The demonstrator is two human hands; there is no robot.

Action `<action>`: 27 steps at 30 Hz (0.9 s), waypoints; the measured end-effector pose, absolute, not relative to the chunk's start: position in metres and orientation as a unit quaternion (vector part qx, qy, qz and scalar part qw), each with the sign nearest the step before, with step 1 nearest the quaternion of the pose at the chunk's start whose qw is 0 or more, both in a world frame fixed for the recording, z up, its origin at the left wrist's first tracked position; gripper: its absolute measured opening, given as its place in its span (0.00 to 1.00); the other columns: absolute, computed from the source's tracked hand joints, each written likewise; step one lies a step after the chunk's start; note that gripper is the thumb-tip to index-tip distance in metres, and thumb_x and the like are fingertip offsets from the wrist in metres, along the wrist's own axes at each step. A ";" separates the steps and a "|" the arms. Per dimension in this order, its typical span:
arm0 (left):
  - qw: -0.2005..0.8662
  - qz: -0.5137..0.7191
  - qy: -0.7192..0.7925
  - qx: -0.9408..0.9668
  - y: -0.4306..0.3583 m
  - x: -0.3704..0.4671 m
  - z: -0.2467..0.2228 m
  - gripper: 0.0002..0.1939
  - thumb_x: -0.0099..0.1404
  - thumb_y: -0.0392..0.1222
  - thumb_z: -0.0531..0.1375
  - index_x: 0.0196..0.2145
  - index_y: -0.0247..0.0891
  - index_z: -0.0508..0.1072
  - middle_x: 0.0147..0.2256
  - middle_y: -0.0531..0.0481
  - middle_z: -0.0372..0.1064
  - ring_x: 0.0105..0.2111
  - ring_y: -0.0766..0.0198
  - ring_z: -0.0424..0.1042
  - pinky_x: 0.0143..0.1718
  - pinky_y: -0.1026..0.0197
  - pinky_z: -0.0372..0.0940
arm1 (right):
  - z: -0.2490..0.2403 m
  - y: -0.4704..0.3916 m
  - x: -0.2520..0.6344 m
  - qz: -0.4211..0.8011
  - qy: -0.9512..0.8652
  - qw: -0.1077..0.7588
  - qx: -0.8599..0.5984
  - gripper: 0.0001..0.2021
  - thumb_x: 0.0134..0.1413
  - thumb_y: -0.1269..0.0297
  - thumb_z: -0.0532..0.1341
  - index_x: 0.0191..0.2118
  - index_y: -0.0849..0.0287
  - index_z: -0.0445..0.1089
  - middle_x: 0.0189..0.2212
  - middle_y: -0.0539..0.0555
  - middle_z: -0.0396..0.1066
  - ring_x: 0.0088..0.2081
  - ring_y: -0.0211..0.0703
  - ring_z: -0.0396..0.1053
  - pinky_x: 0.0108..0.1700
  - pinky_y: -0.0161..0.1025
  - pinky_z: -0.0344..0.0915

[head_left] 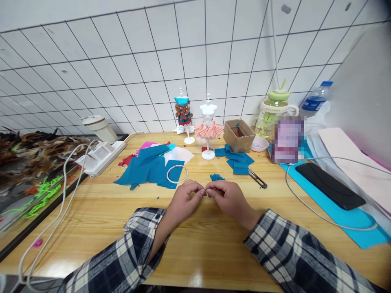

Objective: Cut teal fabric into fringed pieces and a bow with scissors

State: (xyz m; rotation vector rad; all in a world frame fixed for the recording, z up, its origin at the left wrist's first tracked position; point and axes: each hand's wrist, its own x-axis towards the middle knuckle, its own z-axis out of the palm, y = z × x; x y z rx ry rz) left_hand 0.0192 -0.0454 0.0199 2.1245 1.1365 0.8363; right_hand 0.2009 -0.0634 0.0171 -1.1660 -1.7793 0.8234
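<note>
My left hand [187, 200] and my right hand [228, 201] meet above the wooden table, thumb and forefinger of each pinched together and the fingertips almost touching. Whatever lies between those fingertips is too small to make out. Just behind my right hand is a small pleated piece of blue fabric [217, 177]. A white ring [168, 175] rests on blue cloth pieces [146, 162] beyond my left hand. Thread snips [259, 179] lie to the right, beside folded blue cloth [241, 167].
Two small dress forms stand at the back, one with a pink ruffled skirt [209, 130], one in a blue and brown outfit [183, 110]. Right of them are a cardboard box [237, 142], a drink bottle [265, 118] and a black phone [330, 186]. A power strip [104, 159] is left.
</note>
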 end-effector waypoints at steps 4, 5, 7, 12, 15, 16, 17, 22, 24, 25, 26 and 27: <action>0.293 0.310 0.425 0.798 -0.044 0.020 0.018 0.11 0.66 0.39 0.54 0.27 0.38 0.72 0.28 0.51 0.71 0.32 0.63 0.68 0.36 0.62 0.60 | 0.016 -0.065 0.200 0.268 -0.729 0.408 -0.479 0.06 0.55 0.69 0.61 0.33 0.56 0.76 0.26 0.49 0.75 0.28 0.38 0.69 0.32 0.35 0.61; 0.295 0.312 0.426 0.796 -0.044 0.020 0.018 0.11 0.65 0.39 0.54 0.27 0.38 0.72 0.28 0.51 0.71 0.32 0.63 0.68 0.36 0.62 0.60 | 0.016 -0.065 0.200 0.259 -0.731 0.407 -0.483 0.05 0.55 0.68 0.61 0.33 0.56 0.76 0.26 0.48 0.76 0.28 0.38 0.69 0.32 0.35 0.61; 0.301 0.317 0.427 0.792 -0.044 0.021 0.018 0.11 0.65 0.38 0.54 0.26 0.38 0.72 0.28 0.51 0.71 0.32 0.63 0.69 0.36 0.62 0.61 | 0.016 -0.065 0.200 0.243 -0.736 0.406 -0.484 0.05 0.55 0.68 0.61 0.33 0.55 0.76 0.28 0.48 0.76 0.29 0.38 0.69 0.32 0.35 0.61; 0.306 0.319 0.424 0.791 -0.043 0.021 0.019 0.12 0.65 0.39 0.52 0.27 0.38 0.72 0.29 0.51 0.72 0.33 0.63 0.69 0.37 0.62 0.62 | 0.016 -0.066 0.200 0.226 -0.744 0.407 -0.480 0.06 0.57 0.69 0.61 0.35 0.55 0.76 0.30 0.48 0.77 0.31 0.38 0.70 0.34 0.35 0.62; 0.305 0.320 0.431 0.787 -0.043 0.021 0.020 0.11 0.64 0.38 0.52 0.27 0.38 0.72 0.29 0.50 0.72 0.33 0.63 0.70 0.37 0.61 0.62 | 0.018 -0.066 0.200 0.222 -0.744 0.403 -0.484 0.06 0.57 0.68 0.60 0.35 0.55 0.76 0.30 0.49 0.77 0.30 0.39 0.70 0.34 0.35 0.62; 0.304 0.320 0.432 0.786 -0.043 0.021 0.021 0.12 0.64 0.38 0.52 0.27 0.38 0.73 0.29 0.50 0.72 0.33 0.62 0.70 0.37 0.61 0.62 | 0.018 -0.066 0.200 0.222 -0.745 0.400 -0.485 0.06 0.57 0.67 0.60 0.35 0.55 0.75 0.30 0.49 0.77 0.30 0.39 0.70 0.34 0.35 0.62; 0.303 0.321 0.433 0.786 -0.043 0.021 0.021 0.12 0.64 0.38 0.52 0.27 0.38 0.73 0.29 0.50 0.72 0.33 0.62 0.70 0.37 0.61 0.63 | 0.018 -0.066 0.200 0.223 -0.746 0.396 -0.487 0.06 0.57 0.67 0.60 0.35 0.55 0.75 0.30 0.49 0.76 0.29 0.39 0.70 0.34 0.35 0.62; 0.275 0.317 0.432 0.798 -0.043 0.023 0.021 0.12 0.64 0.37 0.53 0.27 0.39 0.74 0.28 0.51 0.73 0.32 0.63 0.70 0.36 0.62 0.62 | 0.019 -0.066 0.200 0.233 -0.744 0.379 -0.499 0.07 0.57 0.65 0.59 0.35 0.54 0.75 0.29 0.51 0.77 0.29 0.41 0.70 0.34 0.37 0.62; 0.257 0.312 0.438 0.803 -0.044 0.024 0.021 0.11 0.63 0.36 0.54 0.26 0.39 0.74 0.27 0.51 0.73 0.31 0.63 0.69 0.35 0.62 0.62 | 0.019 -0.066 0.200 0.237 -0.739 0.378 -0.504 0.06 0.57 0.65 0.59 0.35 0.55 0.75 0.29 0.51 0.76 0.28 0.40 0.69 0.33 0.37 0.62; 0.247 0.309 0.441 0.806 -0.044 0.024 0.021 0.11 0.63 0.36 0.54 0.27 0.39 0.75 0.27 0.51 0.73 0.31 0.63 0.69 0.34 0.62 0.61 | 0.019 -0.066 0.200 0.240 -0.735 0.380 -0.508 0.06 0.56 0.65 0.59 0.35 0.55 0.75 0.29 0.51 0.76 0.27 0.40 0.69 0.33 0.36 0.62; 0.239 0.308 0.441 0.809 -0.044 0.024 0.020 0.10 0.63 0.35 0.55 0.27 0.39 0.75 0.27 0.51 0.73 0.31 0.63 0.69 0.34 0.62 0.61 | 0.019 -0.066 0.200 0.243 -0.729 0.383 -0.512 0.05 0.56 0.65 0.60 0.34 0.55 0.74 0.28 0.51 0.76 0.27 0.40 0.69 0.32 0.36 0.62; 0.231 0.306 0.439 0.813 -0.045 0.024 0.020 0.10 0.62 0.35 0.55 0.28 0.39 0.75 0.27 0.51 0.73 0.31 0.63 0.69 0.34 0.62 0.61 | 0.019 -0.066 0.200 0.245 -0.724 0.386 -0.516 0.05 0.55 0.65 0.60 0.34 0.55 0.74 0.28 0.50 0.76 0.26 0.39 0.69 0.31 0.36 0.62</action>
